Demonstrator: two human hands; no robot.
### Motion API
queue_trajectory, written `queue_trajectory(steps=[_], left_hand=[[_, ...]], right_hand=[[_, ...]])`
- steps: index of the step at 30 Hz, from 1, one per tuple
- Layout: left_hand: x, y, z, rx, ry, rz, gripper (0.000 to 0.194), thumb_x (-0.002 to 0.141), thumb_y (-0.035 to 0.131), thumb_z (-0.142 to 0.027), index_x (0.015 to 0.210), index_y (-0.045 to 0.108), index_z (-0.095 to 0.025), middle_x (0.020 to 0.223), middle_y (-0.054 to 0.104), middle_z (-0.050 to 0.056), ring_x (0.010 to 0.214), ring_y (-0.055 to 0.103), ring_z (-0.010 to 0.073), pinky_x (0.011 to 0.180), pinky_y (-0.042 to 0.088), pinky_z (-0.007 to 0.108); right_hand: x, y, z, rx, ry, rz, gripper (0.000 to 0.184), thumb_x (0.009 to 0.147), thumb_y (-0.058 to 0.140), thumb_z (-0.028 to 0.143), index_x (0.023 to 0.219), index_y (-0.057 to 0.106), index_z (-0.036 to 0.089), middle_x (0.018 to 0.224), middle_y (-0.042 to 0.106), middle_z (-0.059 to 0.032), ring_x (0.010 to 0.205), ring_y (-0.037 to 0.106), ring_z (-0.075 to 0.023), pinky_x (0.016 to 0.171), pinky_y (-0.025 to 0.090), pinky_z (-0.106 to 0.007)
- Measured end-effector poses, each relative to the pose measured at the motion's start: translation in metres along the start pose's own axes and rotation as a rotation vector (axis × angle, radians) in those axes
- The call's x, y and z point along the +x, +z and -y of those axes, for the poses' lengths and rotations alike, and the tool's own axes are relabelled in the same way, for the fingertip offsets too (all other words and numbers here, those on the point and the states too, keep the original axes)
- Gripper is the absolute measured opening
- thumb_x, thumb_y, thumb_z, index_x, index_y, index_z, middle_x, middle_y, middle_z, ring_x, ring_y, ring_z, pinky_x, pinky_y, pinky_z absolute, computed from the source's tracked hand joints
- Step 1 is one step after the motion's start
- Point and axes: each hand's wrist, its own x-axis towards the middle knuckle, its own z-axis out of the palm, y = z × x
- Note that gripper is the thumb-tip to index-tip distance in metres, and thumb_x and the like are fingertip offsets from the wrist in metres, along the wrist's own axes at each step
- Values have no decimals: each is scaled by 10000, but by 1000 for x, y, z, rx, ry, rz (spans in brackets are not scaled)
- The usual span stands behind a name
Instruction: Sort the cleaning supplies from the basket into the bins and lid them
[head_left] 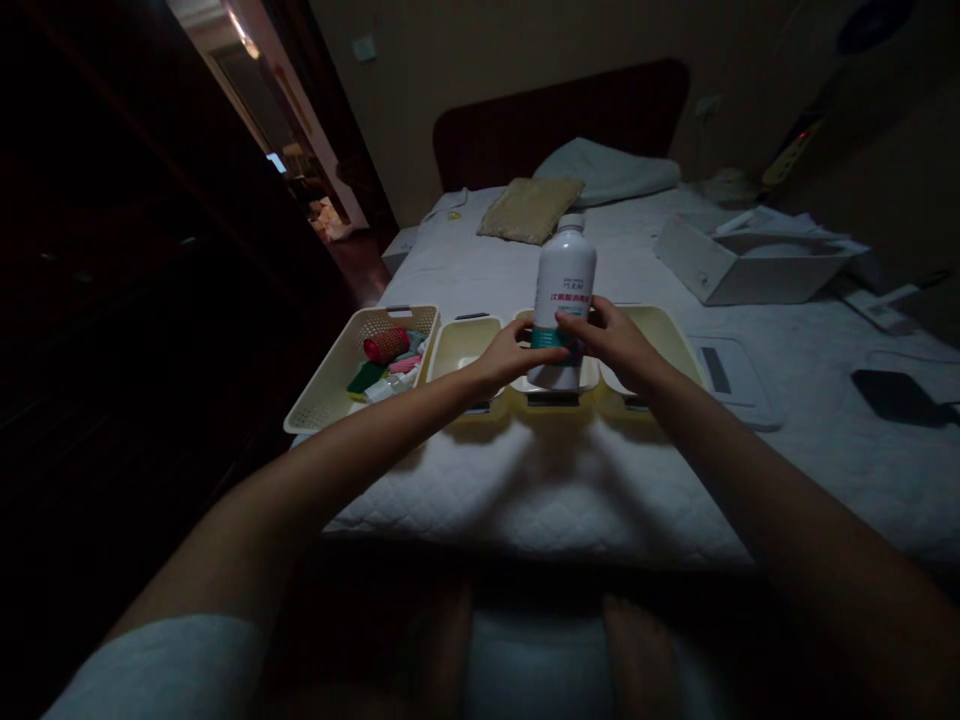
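A white bottle [568, 268] with a white cap, red lettering and a green band stands upright between my hands. My left hand [517, 357] grips its lower left side, and my right hand [611, 338] holds it from the right. Both hands have their fingers closed around it. Behind and below the bottle is a small cream bin [551, 397], partly hidden by it. Another cream bin [450, 345] sits to the left, and a third bin [671, 345] to the right, partly covered by my right hand and forearm.
At left, a perforated basket [322, 385] holds a red item [386, 345], a green sponge [367, 378] and other small things. A clear lid [742, 385] lies right of the bins. Farther right are a white box [780, 278] of papers and a black phone-like object [896, 397]. A beige cushion [531, 208] lies behind.
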Motion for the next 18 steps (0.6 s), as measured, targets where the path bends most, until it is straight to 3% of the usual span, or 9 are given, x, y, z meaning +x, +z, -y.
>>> queue_trajectory(steps=[3,8,12,18], left_hand=[[11,25,6,62,12,39,571,551,842,-291,1048,615,-126,1031,636,143,946,617,266,837,509,439],[13,54,35,7,-52,79,625,562,839,-350,1085,583,-123,1070,626,156,964,622,267,827,517,446],[13,60,54,-39,-118,172,581,538,855,-309,1036,609,-134,1059,637,152,958,637,268,818,524,457],[21,61,64,-178,-139,246,614,514,870,-271,1068,631,-156,1138,651,147,1009,637,271,893,503,492]], right_hand=[[-6,-21,-7,15,26,-50,524,627,753,552,968,590,188,974,678,-78,871,641,-210,802,539,-414],[-22,-46,-20,-60,118,-63,430,603,804,435,884,631,159,887,691,-102,795,655,-228,779,547,-431],[-35,-57,-31,-41,221,-55,422,632,791,464,906,641,182,897,699,-103,789,670,-235,725,566,-409],[-35,-71,-39,122,381,-119,386,751,667,569,903,621,217,939,693,-73,782,687,-209,656,574,-342]])
